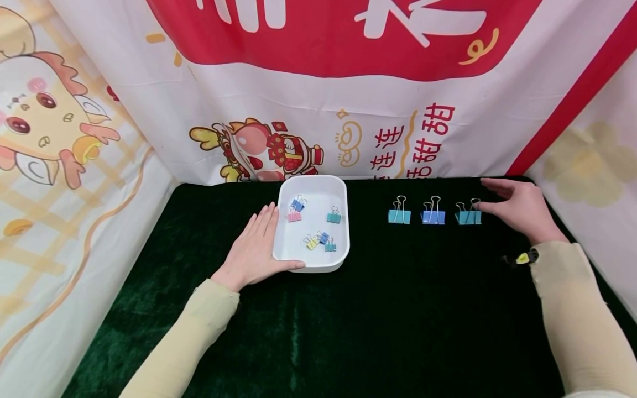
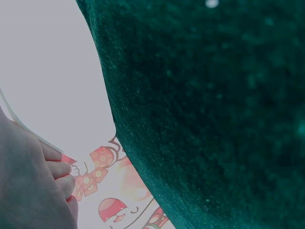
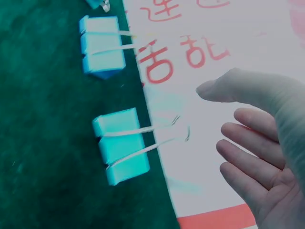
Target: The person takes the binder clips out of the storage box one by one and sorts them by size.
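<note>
A white tray [image 1: 338, 190] holds several small coloured binder clips [image 1: 318, 239]. My left hand [image 1: 259, 243] lies flat on the green cloth against the tray's left side, thumb along its front edge, fingers straight. Three larger clips stand in a row to the right: teal [image 1: 399, 215], blue [image 1: 433, 216] and teal [image 1: 468, 216]. My right hand [image 1: 517, 205] hovers just right of the last teal clip [image 3: 121, 145], fingers extended and holding nothing. In the right wrist view the hand [image 3: 257, 143] is open beside that clip, and the blue clip [image 3: 101, 45] sits above it.
Dark green velvet cloth [image 1: 398, 309] covers the table. Printed banner walls [image 1: 348, 110] close the back and both sides. The left wrist view shows only cloth [image 2: 214, 119], banner and my fingers [image 2: 57, 171].
</note>
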### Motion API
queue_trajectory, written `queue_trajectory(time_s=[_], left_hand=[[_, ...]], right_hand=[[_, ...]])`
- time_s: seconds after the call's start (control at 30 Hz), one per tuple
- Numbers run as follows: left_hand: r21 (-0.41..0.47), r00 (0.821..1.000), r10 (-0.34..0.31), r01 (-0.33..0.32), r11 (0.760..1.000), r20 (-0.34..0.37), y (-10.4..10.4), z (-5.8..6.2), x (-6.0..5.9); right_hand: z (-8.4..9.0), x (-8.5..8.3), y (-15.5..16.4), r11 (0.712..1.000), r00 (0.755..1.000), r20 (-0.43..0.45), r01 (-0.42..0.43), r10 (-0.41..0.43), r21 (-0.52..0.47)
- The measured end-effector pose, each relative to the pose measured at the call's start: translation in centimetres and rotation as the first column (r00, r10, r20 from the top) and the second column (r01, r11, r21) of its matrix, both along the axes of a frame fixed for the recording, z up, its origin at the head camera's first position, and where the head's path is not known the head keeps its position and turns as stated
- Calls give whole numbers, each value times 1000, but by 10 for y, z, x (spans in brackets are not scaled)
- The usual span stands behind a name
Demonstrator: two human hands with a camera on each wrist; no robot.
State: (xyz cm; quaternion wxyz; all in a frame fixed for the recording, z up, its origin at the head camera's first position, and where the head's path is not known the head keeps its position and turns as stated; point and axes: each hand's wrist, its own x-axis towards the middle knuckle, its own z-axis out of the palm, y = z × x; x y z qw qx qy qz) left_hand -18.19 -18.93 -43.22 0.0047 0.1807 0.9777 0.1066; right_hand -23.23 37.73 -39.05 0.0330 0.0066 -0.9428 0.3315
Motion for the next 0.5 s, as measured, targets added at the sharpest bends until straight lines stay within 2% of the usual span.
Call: queue_trajectory(time_s=[0.33, 0.5], left_hand=[[-4, 1000, -2, 2, 1000, -1, 0, 0, 0], [-1, 1000, -2, 2, 1000, 0, 0, 0, 1]], right_hand=[[28, 5, -27, 999, 1000, -28, 3, -4, -44], [35, 7, -42, 996, 999, -39, -16, 13, -83]])
